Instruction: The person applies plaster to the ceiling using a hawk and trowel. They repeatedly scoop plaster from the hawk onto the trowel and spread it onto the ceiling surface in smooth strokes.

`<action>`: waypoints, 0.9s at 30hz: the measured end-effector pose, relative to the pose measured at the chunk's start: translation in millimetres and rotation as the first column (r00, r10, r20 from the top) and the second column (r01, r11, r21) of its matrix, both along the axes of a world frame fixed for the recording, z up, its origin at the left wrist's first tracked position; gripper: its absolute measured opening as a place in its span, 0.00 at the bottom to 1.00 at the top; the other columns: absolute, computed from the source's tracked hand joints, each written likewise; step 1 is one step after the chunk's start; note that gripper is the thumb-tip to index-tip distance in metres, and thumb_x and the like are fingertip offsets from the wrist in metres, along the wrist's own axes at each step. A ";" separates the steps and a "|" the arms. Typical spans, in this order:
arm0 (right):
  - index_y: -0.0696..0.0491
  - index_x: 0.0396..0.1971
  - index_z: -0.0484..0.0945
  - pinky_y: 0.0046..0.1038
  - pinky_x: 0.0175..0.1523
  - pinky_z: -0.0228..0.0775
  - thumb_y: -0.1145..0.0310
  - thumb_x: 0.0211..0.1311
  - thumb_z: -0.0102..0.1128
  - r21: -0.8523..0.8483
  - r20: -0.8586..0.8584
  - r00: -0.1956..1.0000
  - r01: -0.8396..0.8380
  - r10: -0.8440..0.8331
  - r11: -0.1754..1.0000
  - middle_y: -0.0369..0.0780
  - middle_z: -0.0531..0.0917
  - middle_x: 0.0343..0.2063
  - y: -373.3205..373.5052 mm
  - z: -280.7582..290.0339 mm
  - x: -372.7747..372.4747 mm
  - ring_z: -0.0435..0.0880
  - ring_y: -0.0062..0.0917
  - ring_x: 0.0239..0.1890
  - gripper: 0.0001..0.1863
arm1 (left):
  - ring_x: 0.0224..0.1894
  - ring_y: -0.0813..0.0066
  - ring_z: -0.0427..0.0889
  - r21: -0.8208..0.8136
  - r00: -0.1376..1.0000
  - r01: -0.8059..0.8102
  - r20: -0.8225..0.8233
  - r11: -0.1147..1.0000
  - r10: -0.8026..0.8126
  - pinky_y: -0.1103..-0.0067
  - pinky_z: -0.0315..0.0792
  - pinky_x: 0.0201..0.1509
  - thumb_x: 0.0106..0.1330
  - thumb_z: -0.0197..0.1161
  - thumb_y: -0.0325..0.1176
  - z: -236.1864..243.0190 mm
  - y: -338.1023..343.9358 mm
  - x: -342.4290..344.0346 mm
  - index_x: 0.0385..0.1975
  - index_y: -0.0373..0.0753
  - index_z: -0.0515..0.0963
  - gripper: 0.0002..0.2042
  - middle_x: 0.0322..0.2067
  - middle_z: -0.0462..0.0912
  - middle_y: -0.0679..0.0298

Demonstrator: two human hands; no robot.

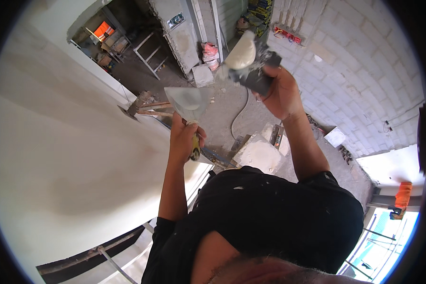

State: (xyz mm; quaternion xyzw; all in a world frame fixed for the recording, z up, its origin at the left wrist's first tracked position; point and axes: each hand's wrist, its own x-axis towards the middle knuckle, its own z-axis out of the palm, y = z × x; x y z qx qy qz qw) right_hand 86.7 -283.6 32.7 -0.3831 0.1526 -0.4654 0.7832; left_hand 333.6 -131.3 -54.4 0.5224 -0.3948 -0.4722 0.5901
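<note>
While the left hand (179, 136) grips the scraper (181, 98) and the right hand (285, 94) clasps the dark plate (259, 81), overtilting that plate could drop its pale paste (242, 53).

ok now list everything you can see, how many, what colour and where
scraper: one, pale blade, yellow-and-dark handle, in the left hand
dark board: one, dark grey, in the right hand
paste: one lump, cream, on the board
smooth wall: one, off-white, left
block wall: one, whitish, right
red boxes: a row, count unclear, on the block wall
ladder: one, pale, upper left room
bags: count unclear, pink and white, top centre
hose or cable: one, greyish, on the floor
orange cloths: two, orange, far right and upper left
rubble: too small to count
left hand: one, bare, centre left
right hand: one, bare, upper centre
</note>
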 end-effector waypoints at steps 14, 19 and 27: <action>0.63 0.55 0.75 0.34 0.65 0.70 0.87 0.66 0.52 -0.906 -0.105 0.988 -0.049 -0.111 0.420 0.52 0.81 0.56 12.8 -8.5 18.0 0.78 0.43 0.62 0.18 | 0.11 0.73 0.68 -0.392 0.478 0.297 -0.729 0.871 -0.491 0.81 0.65 0.05 0.61 0.51 0.23 75.1 23.9 -35.0 0.75 0.42 0.46 0.39 0.58 0.73 0.42; 0.57 0.57 0.78 0.39 0.67 0.68 0.91 0.49 0.54 -0.970 -0.137 0.980 -0.104 -0.141 0.221 0.48 0.80 0.59 -5.4 -14.0 19.0 0.78 0.46 0.63 0.31 | 0.10 0.73 0.68 -0.273 0.699 0.310 -0.584 0.911 -0.413 0.79 0.66 0.06 0.57 0.51 0.23 80.5 31.7 -33.1 0.76 0.43 0.43 0.43 0.59 0.72 0.43; 0.54 0.57 0.76 0.36 0.60 0.72 0.84 0.57 0.58 -0.930 -0.255 0.755 -0.363 -0.604 -0.062 0.43 0.84 0.53 -27.1 -34.2 10.2 0.81 0.39 0.59 0.26 | 0.09 0.73 0.70 -0.322 0.759 0.303 -0.489 0.897 -0.431 0.79 0.65 0.06 0.54 0.54 0.29 90.5 47.9 -32.8 0.76 0.41 0.41 0.46 0.60 0.72 0.44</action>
